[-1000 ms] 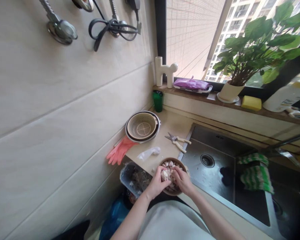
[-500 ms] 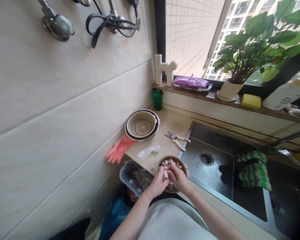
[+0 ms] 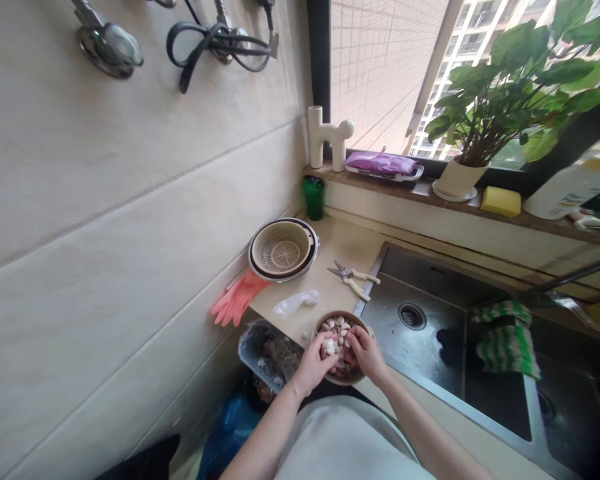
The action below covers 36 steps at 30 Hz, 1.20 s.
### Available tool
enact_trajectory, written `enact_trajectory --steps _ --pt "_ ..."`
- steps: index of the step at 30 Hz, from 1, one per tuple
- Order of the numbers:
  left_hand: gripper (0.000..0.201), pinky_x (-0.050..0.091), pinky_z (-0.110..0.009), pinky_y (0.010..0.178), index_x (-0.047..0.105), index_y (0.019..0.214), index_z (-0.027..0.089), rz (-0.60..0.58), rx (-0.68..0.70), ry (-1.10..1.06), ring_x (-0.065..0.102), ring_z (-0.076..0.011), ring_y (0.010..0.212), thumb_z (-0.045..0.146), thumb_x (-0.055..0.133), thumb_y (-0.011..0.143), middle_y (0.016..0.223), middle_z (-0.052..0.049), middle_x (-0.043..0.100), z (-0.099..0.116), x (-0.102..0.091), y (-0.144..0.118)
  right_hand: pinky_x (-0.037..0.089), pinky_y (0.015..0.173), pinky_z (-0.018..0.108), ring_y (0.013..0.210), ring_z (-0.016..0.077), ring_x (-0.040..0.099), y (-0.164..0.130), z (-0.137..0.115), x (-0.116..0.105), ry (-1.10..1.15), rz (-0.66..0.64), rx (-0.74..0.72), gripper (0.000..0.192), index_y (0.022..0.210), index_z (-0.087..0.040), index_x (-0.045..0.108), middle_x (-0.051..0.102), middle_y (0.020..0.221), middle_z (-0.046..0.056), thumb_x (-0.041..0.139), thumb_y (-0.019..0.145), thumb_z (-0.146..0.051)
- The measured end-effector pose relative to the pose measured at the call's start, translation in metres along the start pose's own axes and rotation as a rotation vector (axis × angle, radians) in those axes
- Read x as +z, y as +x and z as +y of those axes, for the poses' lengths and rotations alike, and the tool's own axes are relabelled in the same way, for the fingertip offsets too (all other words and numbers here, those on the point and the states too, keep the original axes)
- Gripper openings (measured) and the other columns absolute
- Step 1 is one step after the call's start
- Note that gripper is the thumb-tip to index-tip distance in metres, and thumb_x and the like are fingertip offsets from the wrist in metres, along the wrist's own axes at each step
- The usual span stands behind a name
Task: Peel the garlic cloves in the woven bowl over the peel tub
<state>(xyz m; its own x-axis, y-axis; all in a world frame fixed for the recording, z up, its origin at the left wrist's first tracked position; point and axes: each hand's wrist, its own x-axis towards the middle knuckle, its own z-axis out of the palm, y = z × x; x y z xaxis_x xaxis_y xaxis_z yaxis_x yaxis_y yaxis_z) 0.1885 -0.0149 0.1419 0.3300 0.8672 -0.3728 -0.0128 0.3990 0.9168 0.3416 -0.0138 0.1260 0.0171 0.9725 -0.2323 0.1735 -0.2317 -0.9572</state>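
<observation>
Beige counter (image 3: 330, 257) runs beside a steel sink (image 3: 430, 333), and a brown bowl (image 3: 363, 325) of garlic cloves sits at its near edge. Both hands are over the bowl: left hand (image 3: 316, 357) and right hand (image 3: 366, 348) pinch one clove (image 3: 330, 347) between their fingers. Many cloves in the bowl look unpeeled, so much seems left. Left of the bowl, a bin (image 3: 267, 353) holds scraps.

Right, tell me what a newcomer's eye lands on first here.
First, the left hand and right hand meeting over a brown bowl of garlic cloves at the counter's near edge. Next, the leafy potted plant on the window ledge at upper right. Then the pink rubber gloves draped over the counter's left edge, beside a beige colander.
</observation>
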Motion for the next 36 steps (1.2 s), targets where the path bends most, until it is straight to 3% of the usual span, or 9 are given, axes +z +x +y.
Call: enact_trajectory --steps 3,6,10,15,19,28,32,36 --pt "0.044 0.047 -0.026 0.056 0.053 0.110 0.018 0.028 -0.004 0.049 0.056 -0.0126 0.063 0.025 0.067 0.069 0.089 -0.003 0.061 0.000 -0.002 0.002 0.044 0.061 0.032 0.068 0.0199 0.057 -0.005 -0.006 -0.004 -0.304 0.064 -0.229 0.024 0.077 -0.021 0.053 0.060 0.072 0.004 0.043 0.087 -0.041" --pt "0.045 0.050 -0.032 0.075 0.055 0.114 0.019 0.032 0.102 0.150 0.063 -0.0204 0.085 0.022 0.066 0.071 0.103 -0.008 0.065 0.004 -0.002 0.002 0.042 0.067 0.030 0.073 0.0191 0.056 -0.011 -0.013 0.001 -0.418 0.011 -0.333 0.017 0.081 -0.020 0.056 0.061 0.078 0.005 0.047 0.087 -0.033" --pt "0.049 0.041 -0.038 0.099 0.054 0.120 0.020 0.032 0.208 0.269 0.058 -0.0236 0.109 0.011 0.060 0.072 0.120 -0.011 0.062 0.009 0.000 -0.001 0.040 0.060 0.027 0.065 0.0173 0.053 -0.013 -0.017 0.008 -0.415 -0.047 -0.312 0.013 0.083 -0.019 0.055 0.059 0.072 0.003 0.052 0.082 -0.031" --pt "0.038 0.042 -0.042 0.096 0.056 0.114 0.017 0.052 0.239 0.412 0.060 -0.0264 0.105 0.015 0.057 0.076 0.113 -0.014 0.064 0.014 0.001 -0.004 0.039 0.059 0.026 0.064 0.0158 0.054 -0.013 -0.017 0.010 -0.278 -0.073 -0.266 0.015 0.082 -0.019 0.054 0.060 0.070 0.002 0.050 0.084 -0.034" --pt "0.041 0.037 -0.046 0.102 0.055 0.117 0.018 0.028 0.304 0.489 0.054 -0.0276 0.114 0.012 0.055 0.077 0.119 -0.014 0.061 0.012 0.001 -0.005 0.041 0.061 0.027 0.065 0.0166 0.054 -0.014 -0.016 0.013 -0.238 -0.042 -0.213 0.026 0.078 -0.020 0.050 0.057 0.069 0.001 0.040 0.089 -0.042" --pt "0.043 0.035 -0.049 0.104 0.045 0.124 0.017 0.035 0.352 0.519 0.048 -0.0266 0.121 0.014 0.051 0.081 0.128 -0.018 0.052 -0.015 0.005 -0.004 0.045 0.074 0.034 0.077 0.0205 0.056 -0.011 -0.002 0.024 -0.210 -0.014 -0.171 0.027 0.078 -0.022 0.046 0.057 0.078 0.005 0.030 0.088 -0.042" --pt "0.041 0.033 -0.049 0.106 0.047 0.122 0.018 0.074 0.355 0.462 0.047 -0.0265 0.123 0.015 0.052 0.081 0.129 -0.017 0.052 -0.020 0.009 -0.003 0.045 0.073 0.035 0.076 0.0213 0.056 -0.005 0.005 0.026 -0.165 0.029 -0.114 0.026 0.077 -0.023 0.046 0.058 0.077 0.005 0.030 0.086 -0.042" --pt "0.047 0.035 -0.046 0.105 0.048 0.122 0.020 0.058 0.242 0.230 0.051 -0.0257 0.118 0.020 0.062 0.077 0.128 -0.014 0.055 -0.010 0.007 -0.001 0.045 0.065 0.031 0.067 0.0179 0.053 0.003 0.000 0.018 -0.051 -0.009 -0.118 0.029 0.076 -0.022 0.047 0.054 0.069 0.001 0.036 0.087 -0.046"
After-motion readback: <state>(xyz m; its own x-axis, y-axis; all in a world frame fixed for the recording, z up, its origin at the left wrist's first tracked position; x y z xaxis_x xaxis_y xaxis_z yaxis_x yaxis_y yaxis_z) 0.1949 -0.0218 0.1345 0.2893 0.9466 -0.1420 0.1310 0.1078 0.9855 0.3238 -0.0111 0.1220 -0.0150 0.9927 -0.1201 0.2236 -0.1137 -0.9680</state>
